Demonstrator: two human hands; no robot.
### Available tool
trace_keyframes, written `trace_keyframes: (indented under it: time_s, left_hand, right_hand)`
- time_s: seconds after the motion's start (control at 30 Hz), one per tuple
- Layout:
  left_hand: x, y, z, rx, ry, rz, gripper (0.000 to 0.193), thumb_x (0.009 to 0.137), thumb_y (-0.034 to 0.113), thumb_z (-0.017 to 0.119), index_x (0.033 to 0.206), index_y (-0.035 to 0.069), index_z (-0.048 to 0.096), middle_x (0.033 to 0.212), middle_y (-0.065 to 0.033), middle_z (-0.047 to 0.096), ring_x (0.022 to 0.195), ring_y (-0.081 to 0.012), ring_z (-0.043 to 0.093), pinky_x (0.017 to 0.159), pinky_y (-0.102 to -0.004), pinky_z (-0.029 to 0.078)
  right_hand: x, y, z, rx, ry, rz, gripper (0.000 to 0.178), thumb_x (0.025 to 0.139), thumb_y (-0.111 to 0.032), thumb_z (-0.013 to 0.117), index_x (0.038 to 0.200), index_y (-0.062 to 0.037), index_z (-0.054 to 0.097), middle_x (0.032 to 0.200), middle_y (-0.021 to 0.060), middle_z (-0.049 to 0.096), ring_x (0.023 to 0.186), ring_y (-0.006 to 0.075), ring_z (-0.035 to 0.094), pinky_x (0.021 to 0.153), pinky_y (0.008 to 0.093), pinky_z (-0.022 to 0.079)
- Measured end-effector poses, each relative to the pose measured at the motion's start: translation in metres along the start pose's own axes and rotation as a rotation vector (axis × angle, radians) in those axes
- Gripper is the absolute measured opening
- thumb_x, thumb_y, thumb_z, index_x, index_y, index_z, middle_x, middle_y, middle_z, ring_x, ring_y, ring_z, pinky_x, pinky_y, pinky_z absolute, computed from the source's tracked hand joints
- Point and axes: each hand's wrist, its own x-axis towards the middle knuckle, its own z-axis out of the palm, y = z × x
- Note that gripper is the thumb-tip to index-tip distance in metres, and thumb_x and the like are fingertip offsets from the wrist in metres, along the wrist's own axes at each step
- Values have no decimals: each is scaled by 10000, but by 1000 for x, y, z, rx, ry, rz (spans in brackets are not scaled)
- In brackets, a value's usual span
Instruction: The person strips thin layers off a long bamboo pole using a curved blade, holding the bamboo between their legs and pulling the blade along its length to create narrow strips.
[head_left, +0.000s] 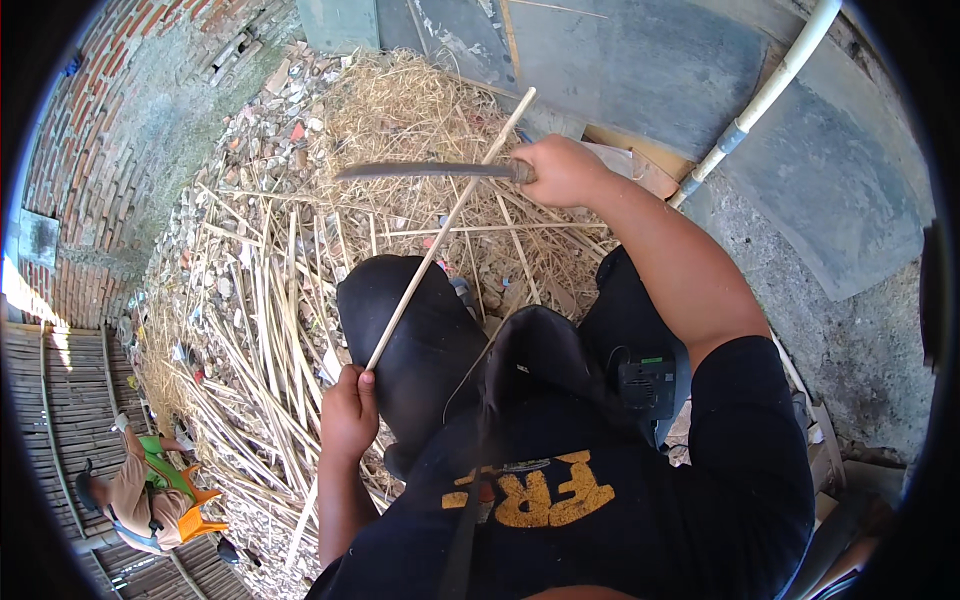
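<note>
My left hand [350, 412] is closed around the lower end of a long pale bamboo strip [440, 235], which slants up and to the right across my left knee. My right hand [558, 172] grips the handle of a machete [425, 170], its dark blade pointing left. The blade crosses the strip near its upper part; whether the two touch I cannot tell. Below the blade, the strip passes in front of my dark trouser leg [400, 310].
Many cut bamboo strips [265, 340] lie over rubble at the left. Fine shavings [400, 110] are heaped ahead. A grey wall with a white pipe [765, 95] stands at the right. Another person [145, 485] sits on an orange chair [200, 510] at the lower left.
</note>
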Motion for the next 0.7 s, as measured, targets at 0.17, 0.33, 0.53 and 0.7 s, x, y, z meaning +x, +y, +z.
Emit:
trace_keyframes:
  time_s: [0.17,0.33,0.53,0.7]
  left_hand:
    - [2,-4,15,142,107,23,241,1025,244,518,893,51,576,599,-218,585,582,-456,595,523,-525,433]
    - [0,-1,9,131,84,7,257,1028,248,512,883,44,570,618,-229,591,601,-454,609,532,-520,440]
    - [2,-6,20,180,121,45,267,1037,240,490,882,36,565,619,-235,581,604,-456,607,532,-517,433]
    - [0,-6,9,156,59,26,245,1028,226,506,881,40,565,627,-234,590,605,-461,607,527,-513,435]
  right_hand:
    - [8,45,0,148,-9,159,360,756,-188,690,1098,-76,691,799,165,693,745,341,674,711,442,524]
    - [-3,5,-11,60,-16,70,409,769,-210,711,1134,-29,668,899,215,692,853,355,674,777,442,525]
    - [10,51,2,101,37,141,300,747,-189,652,1016,-63,696,866,170,697,843,378,667,784,454,530]
    - [2,32,-6,3,47,86,327,746,-188,649,1043,-58,694,873,188,698,844,379,671,776,465,530]
